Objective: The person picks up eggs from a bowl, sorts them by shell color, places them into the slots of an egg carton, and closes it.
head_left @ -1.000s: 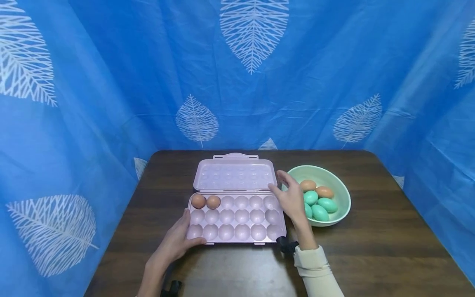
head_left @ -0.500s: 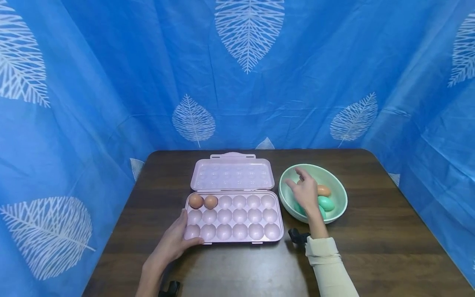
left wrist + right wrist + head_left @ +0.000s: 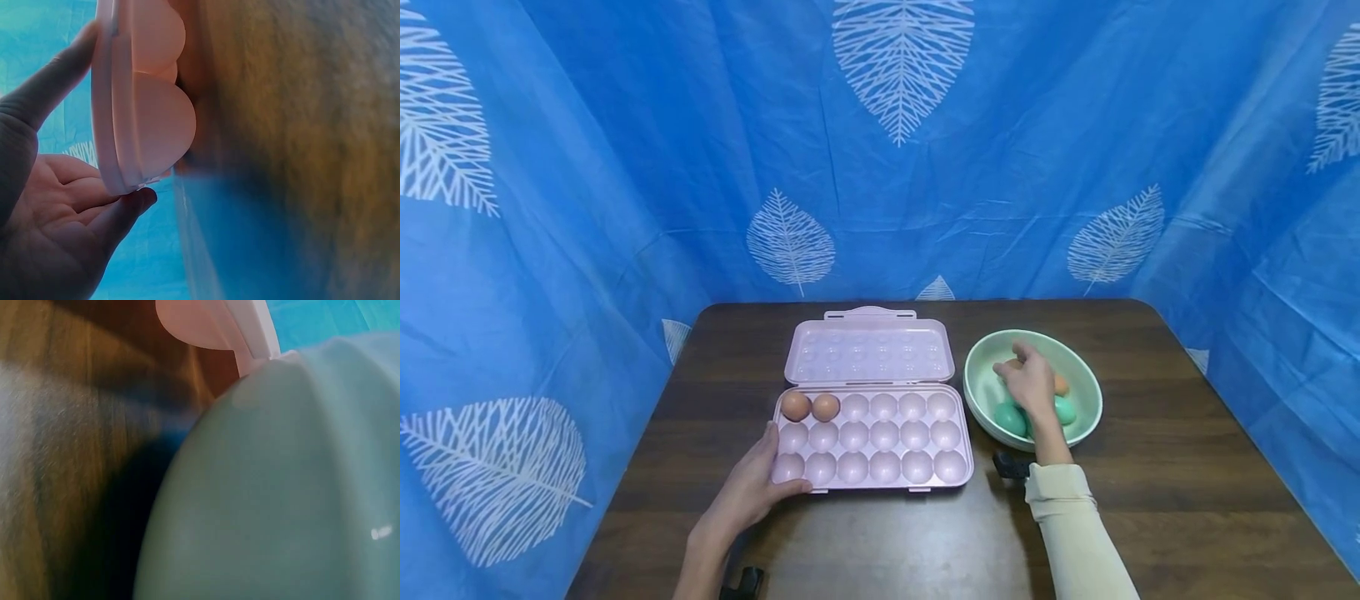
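A pink plastic egg carton [image 3: 869, 486] lies with its lid [image 3: 869, 354] folded back; two brown eggs [image 3: 826, 407] sit at the left end of its far row. My left hand [image 3: 751, 482] grips the carton's near left corner, thumb [image 3: 59, 78] along the rim and fingers at the side. To the right stands a pale green bowl [image 3: 1084, 379] holding brown and green eggs. My right hand [image 3: 1032, 382] reaches into it, thumb and forefinger on either side of a brown egg [image 3: 1014, 364]. Whether they pinch it I cannot tell. The right wrist view shows only the bowl's outer wall [image 3: 250, 487] beside the carton.
Green eggs [image 3: 1011, 419] and another brown egg [image 3: 1061, 384] lie around my right hand. The dark wooden table [image 3: 1165, 467] bears carton and bowl, with a blue leaf-print curtain [image 3: 1022, 150] behind and at both sides.
My right hand has moved right from the carton's right edge and down into the bowl among the eggs. The left hand keeps its grip on the carton's corner.
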Action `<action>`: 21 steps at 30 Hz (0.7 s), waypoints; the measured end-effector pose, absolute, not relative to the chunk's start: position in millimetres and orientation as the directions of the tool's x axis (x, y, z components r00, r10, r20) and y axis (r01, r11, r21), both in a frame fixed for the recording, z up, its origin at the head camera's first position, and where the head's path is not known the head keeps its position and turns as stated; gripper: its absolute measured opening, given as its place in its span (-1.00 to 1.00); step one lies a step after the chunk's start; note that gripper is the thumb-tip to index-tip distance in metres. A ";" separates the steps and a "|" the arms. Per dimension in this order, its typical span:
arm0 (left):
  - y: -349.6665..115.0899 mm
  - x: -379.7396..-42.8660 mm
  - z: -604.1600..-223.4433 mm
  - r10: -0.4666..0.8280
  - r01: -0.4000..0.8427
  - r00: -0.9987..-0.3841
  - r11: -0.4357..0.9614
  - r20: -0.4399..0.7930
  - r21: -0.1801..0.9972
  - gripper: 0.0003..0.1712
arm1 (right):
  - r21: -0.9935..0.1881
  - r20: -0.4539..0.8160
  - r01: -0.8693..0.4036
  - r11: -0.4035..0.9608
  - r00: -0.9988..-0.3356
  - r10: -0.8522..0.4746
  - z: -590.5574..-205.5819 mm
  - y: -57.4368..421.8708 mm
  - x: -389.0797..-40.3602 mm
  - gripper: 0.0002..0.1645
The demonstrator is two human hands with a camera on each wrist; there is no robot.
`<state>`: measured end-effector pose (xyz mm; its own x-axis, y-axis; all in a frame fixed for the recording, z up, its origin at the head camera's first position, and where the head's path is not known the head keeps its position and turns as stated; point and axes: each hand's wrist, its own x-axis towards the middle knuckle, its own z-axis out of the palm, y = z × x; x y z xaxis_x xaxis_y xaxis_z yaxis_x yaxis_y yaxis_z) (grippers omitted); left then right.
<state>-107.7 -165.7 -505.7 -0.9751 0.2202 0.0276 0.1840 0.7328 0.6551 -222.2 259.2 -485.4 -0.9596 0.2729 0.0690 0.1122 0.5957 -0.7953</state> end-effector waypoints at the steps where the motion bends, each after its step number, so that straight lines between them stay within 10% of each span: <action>1: -165.5 -107.8 -506.1 0.218 0.183 -0.976 0.733 0.028 0.655 0.29 | -0.785 0.065 0.116 0.609 -0.962 0.266 -485.6 259.2 -223.1 -0.31; 21: -164.4 -108.6 -503.5 0.198 0.123 -0.979 0.747 -0.041 0.654 0.31 | -0.611 0.099 0.215 0.762 -0.934 0.343 -487.3 260.6 -225.8 -0.46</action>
<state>-108.6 -164.4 -503.5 -0.9794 0.1978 -0.0415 0.1230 0.7465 0.6539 -225.8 260.6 -487.3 -0.9339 0.3434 0.0995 0.2149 0.7616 -0.6114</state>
